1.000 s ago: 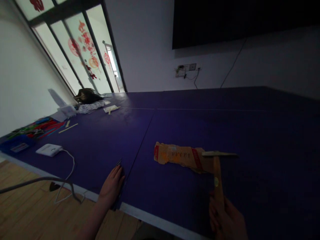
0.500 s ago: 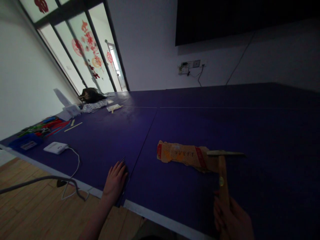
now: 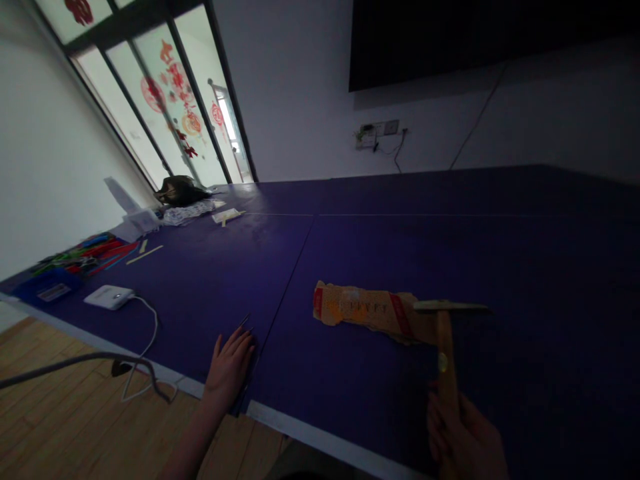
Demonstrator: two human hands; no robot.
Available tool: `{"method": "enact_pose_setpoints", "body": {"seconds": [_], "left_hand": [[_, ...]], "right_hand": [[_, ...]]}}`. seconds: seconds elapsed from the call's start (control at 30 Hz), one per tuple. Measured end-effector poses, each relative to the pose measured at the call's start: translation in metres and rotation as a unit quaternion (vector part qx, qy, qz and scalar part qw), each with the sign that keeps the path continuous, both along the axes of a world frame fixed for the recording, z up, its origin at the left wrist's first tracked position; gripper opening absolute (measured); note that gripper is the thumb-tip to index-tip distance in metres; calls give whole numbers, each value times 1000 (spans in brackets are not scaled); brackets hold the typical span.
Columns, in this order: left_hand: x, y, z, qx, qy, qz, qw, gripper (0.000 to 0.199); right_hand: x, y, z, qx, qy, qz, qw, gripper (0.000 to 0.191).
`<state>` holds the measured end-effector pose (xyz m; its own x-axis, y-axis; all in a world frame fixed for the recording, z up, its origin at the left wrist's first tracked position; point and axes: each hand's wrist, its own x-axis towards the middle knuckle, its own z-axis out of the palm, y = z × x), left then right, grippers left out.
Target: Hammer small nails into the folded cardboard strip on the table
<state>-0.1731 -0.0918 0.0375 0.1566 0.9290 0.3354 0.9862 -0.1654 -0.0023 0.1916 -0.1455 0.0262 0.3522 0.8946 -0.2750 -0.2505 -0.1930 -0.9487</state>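
My right hand (image 3: 466,433) is wrapped around the wooden handle of a hammer (image 3: 447,353), whose narrow metal head (image 3: 453,307) lies across the right end of a flattened piece of brown cardboard (image 3: 360,310). Red bands and a row of several small dark marks, possibly nails, show on the cardboard. My left hand (image 3: 231,363) lies flat on the purple tabletop (image 3: 320,380), fingers stretched forward beside the table's seam. Thin dark slivers like nails (image 3: 245,320) poke out at its fingertips; what lies under the palm is hidden.
A white box-shaped device (image 3: 110,297) with a cable sits at the left, near a blue tray (image 3: 47,287) and a pile of coloured tools (image 3: 95,253). Farther back lie a dark bag (image 3: 180,191) and a white packet (image 3: 227,215). A grey hose (image 3: 90,357) crosses the front left.
The left hand's fingers have spread and shifted slightly, and the thin slivers at their tips show more. My right hand and the hammer keep their place on the cardboard.
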Motion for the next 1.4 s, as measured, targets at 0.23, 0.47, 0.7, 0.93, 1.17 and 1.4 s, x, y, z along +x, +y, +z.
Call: {"method": "enact_pose_setpoints", "body": {"seconds": [0.23, 0.47, 0.7, 0.93, 1.17, 1.4], "left_hand": [[-3, -3, 7, -31, -3, 15, 999, 32], [-2, 5, 20, -109, -40, 13, 993, 32], [16, 9, 37, -88, -319, -47, 943, 28], [44, -5, 31, -183, -630, 25, 754, 27], [43, -11, 31, -184, -708, 34, 681, 43], [66, 2, 57, -139, -598, -40, 789, 33]], "right_hand": [[1, 0, 1, -6, -26, 9, 1000, 38], [-4, 2, 11, -2, -17, 2, 1000, 37], [-6, 2, 14, -2, -24, -1, 1000, 37], [-4, 4, 11, 3, -43, 1, 999, 38], [-6, 3, 13, 11, -21, 3, 1000, 39], [-2, 3, 8, 1, -29, 15, 999, 43]]}}
